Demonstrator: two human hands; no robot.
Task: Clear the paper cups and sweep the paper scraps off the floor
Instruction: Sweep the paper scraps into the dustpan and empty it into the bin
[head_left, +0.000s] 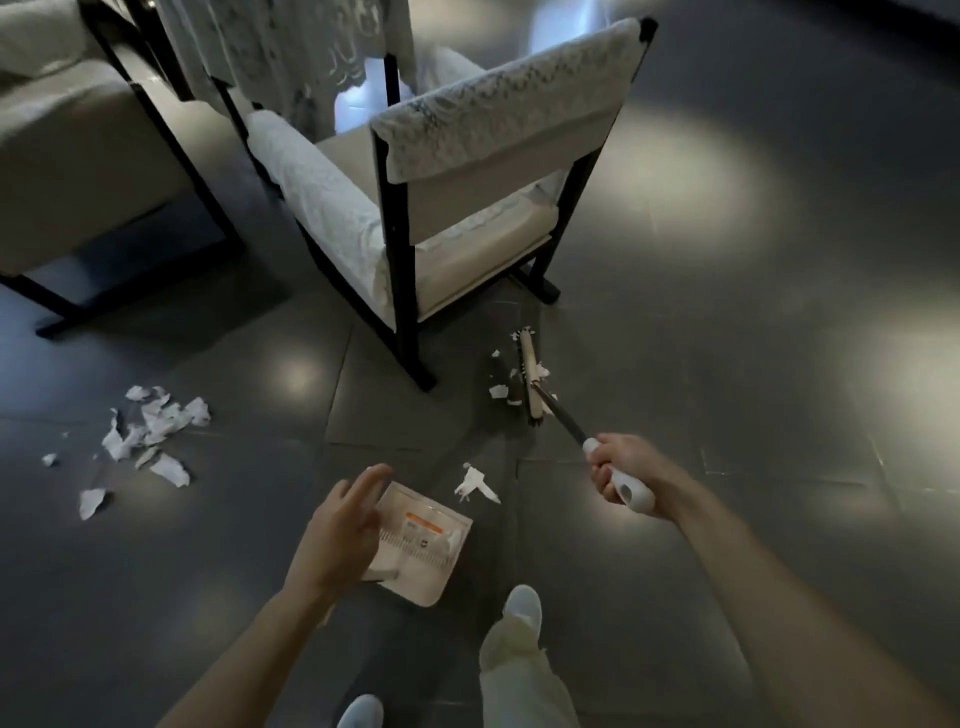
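1. The torn white paper scraps (150, 431) lay in a loose heap on the dark, glossy tiled floor (727, 364), well off to my left.
2. A few smaller bits sat around the head of the long-handled broom with a pale wooden brush bar (530, 379), some of them touching its bristles. One crumpled piece (475, 484) lay just beyond the front lip of the dustpan.
3. My right hand (623, 470) held the broom's white plastic grip, with the fingers (602, 475) wrapped tightly round it. The dark shaft ran forward and down to the brush bar on the floor.
4. The flat white plastic dustpan with an orange label (431, 566) lay on the floor in front of my feet, and a little paper was already in it.
5. My left hand (343, 525) hovered over the dustpan's left side, fingers (371, 475) spread and nearly straight, gripping nothing.
6. The broom head rested near the rear leg of a black-framed armchair with cream cushions and lace covers (467, 156).
7. My pale shoes (522, 608) stood just behind the dustpan.
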